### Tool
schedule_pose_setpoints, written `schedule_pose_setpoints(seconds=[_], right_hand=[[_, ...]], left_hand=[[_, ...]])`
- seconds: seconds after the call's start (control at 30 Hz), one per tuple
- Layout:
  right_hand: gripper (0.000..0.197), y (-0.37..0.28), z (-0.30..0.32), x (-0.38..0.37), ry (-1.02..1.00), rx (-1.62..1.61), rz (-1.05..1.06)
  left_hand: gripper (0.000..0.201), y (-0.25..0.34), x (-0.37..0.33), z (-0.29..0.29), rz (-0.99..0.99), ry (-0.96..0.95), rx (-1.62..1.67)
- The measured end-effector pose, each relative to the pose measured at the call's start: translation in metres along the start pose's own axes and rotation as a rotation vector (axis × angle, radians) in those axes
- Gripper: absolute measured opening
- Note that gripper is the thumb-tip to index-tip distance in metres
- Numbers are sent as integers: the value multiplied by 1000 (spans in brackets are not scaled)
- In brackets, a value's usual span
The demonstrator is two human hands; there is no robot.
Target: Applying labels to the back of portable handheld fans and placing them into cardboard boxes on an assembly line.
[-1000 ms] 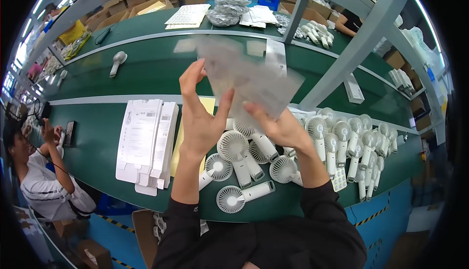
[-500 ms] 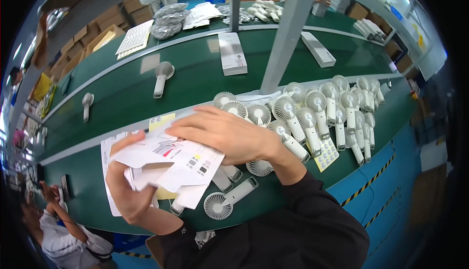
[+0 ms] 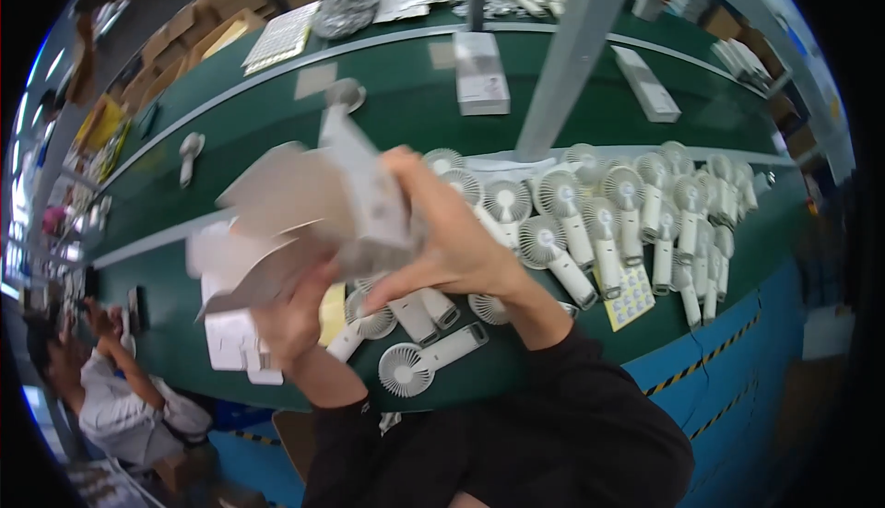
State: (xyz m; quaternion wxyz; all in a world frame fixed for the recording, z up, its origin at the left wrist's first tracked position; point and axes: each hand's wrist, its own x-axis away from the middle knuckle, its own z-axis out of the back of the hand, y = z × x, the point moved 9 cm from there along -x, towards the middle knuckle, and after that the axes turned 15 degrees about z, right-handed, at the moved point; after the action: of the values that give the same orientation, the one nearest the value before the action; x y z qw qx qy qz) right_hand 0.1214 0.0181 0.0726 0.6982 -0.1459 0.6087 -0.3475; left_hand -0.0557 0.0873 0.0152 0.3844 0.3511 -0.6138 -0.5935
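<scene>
Between my two hands is a white cardboard box (image 3: 290, 190), opened into shape with its flaps spread and smeared by motion. My left hand (image 3: 293, 324) grips its lower edge, the fingers partly hidden by the card. My right hand (image 3: 456, 231) closes on its right side, thumb below and fingers behind the wall. Flat white cartons (image 3: 230, 342) lie on the green bench under and left of the box. Just below my right hand are several white handheld fans, one of them a fan (image 3: 406, 370) near the bench's front edge.
A heap of white handheld fans (image 3: 604, 218) covers the bench's right part, beside a yellow sticker sheet (image 3: 629, 298). On the green conveyor belt (image 3: 406, 125) lie closed white boxes (image 3: 482, 84) and single fans. A grey post (image 3: 576, 56) rises ahead. A co-worker (image 3: 129, 397) sits at the left.
The flattened carton has been opened into a box and lifted. My right hand has moved from its top to its right side. The view has shifted slightly left.
</scene>
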Motion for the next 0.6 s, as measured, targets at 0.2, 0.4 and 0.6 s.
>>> schedule_pose_setpoints(seconds=[0.2,0.4,0.6], right_hand=[[67,17,12,18,404,-476,25],[26,9,14,16,419,-331,191],[47,-2,6,19,537,-124,362]], left_hand=[[58,57,-8,-76,-361,-81,-38],[43,64,-1,-66,-654,19,-20],[26,53,-5,-52,-504,175,181]])
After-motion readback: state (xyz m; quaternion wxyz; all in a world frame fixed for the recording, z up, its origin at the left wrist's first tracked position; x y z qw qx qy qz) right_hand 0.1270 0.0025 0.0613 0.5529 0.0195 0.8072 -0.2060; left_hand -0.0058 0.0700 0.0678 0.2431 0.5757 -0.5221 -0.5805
